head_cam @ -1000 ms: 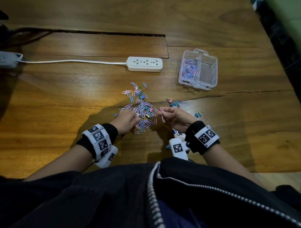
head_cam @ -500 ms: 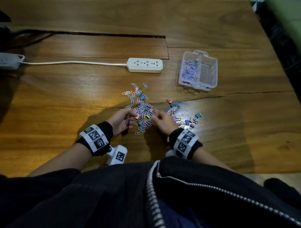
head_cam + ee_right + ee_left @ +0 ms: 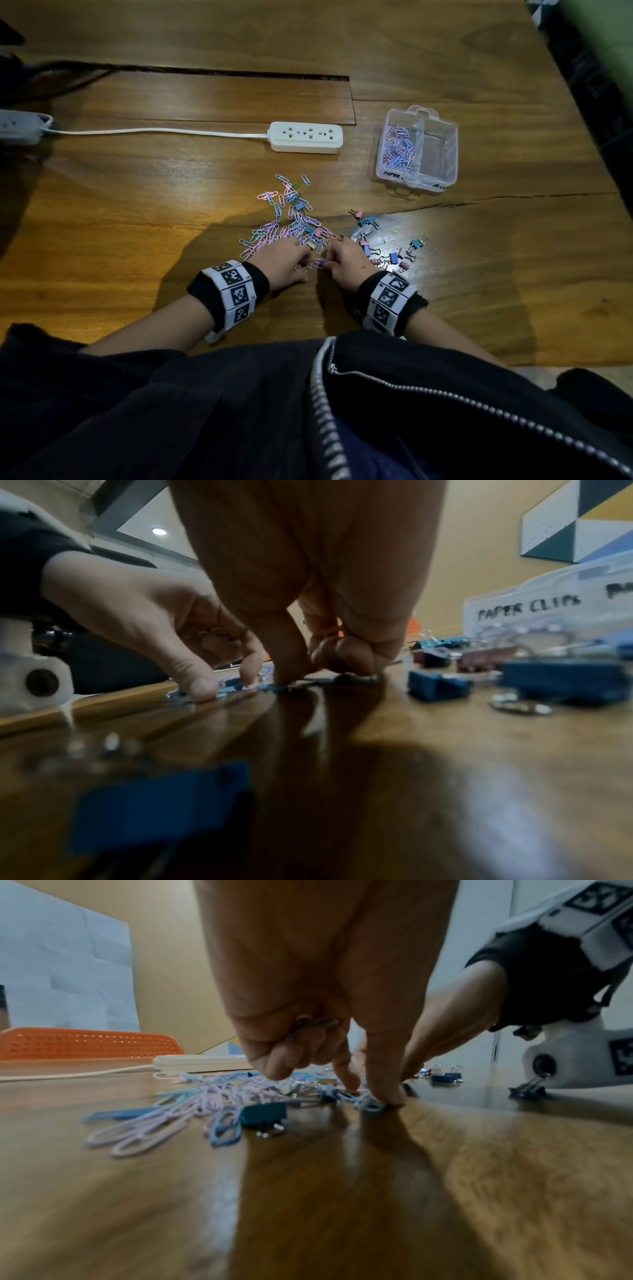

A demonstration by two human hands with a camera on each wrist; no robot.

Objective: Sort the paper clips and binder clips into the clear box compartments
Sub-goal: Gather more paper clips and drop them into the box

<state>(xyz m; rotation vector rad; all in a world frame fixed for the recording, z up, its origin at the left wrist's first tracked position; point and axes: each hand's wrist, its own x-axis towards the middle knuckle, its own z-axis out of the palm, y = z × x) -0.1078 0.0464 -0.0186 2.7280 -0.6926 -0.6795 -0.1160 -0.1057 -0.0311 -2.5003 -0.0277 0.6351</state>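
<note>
A heap of pastel paper clips (image 3: 294,222) lies mid-table, with small binder clips (image 3: 387,248) scattered to its right. The clear box (image 3: 455,137) stands far right; its left compartment holds paper clips, and its right one looks bare. My left hand (image 3: 301,265) is at the heap's near edge. It keeps paper clips tucked in its curled fingers (image 3: 308,1042) while thumb and forefinger press a blue clip (image 3: 368,1106) on the wood. My right hand (image 3: 325,263) is just beside it, fingers curled, pinching a purple paper clip at the tabletop (image 3: 294,679).
A white power strip (image 3: 306,137) and its cable lie behind the heap. A crack (image 3: 479,204) runs across the wooden table between the box and the binder clips. Blue binder clips (image 3: 561,677) sit close beside my right hand. The box label reads "PAPER CLIPS" (image 3: 527,608).
Both hands have dropped to the heap's near edge and come close together. The left hand, lifted with clips half a second ago, now has its fingertips on the table.
</note>
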